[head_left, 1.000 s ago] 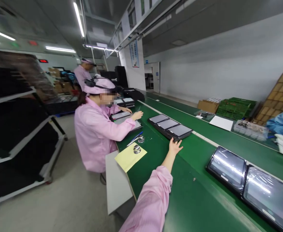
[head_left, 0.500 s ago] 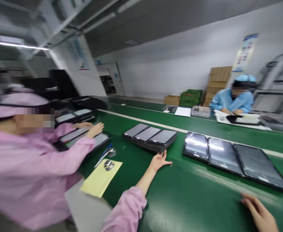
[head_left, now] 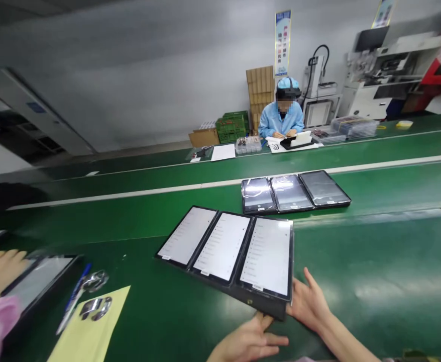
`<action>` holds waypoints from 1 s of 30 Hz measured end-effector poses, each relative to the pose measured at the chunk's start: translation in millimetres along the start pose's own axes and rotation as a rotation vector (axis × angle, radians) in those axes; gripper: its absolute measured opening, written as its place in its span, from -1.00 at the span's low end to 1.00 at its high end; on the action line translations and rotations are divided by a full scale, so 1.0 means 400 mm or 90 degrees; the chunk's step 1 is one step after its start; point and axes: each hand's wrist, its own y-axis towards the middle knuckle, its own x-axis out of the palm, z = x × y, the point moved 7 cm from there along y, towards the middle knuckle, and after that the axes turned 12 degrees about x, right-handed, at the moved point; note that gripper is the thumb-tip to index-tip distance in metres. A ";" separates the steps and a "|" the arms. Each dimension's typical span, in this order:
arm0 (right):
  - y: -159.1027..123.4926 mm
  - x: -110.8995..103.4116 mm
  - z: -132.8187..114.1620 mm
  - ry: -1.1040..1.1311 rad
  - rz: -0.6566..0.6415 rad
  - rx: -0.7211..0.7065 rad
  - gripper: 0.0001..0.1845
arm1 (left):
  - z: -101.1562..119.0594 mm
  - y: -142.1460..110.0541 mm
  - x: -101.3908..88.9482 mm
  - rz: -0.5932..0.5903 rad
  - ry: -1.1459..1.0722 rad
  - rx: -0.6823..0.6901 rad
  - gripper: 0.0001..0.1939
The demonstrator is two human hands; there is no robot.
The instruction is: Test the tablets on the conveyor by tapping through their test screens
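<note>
Three tablets with lit white screens lie side by side in a black tray, which sits at an angle on the green table. My left hand is at the tray's front right corner. Its upper fingers grip the lower edge, while other fingers stretch out to the right. Against the tray's right end rests my right hand, thumb raised and apart, with some fingertips hidden behind the edge. Just beyond, a second row of three tablets lies in dark holders, their screens greyish and shiny.
At left, a co-worker's hand is over another tablet. Nearby lie a yellow sheet with shiny metallic pieces, and a blue pen. Across the table, a person in blue works beside a parts box.
The view has swung right. The tray of lit tablets has come closer to me, with my left hand still at its edge. My right hand has moved in from the right to its end.
</note>
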 end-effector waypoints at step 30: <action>-0.240 0.035 -0.178 -1.426 0.489 -0.422 -0.55 | 0.269 -0.014 0.116 0.237 1.259 0.436 -0.48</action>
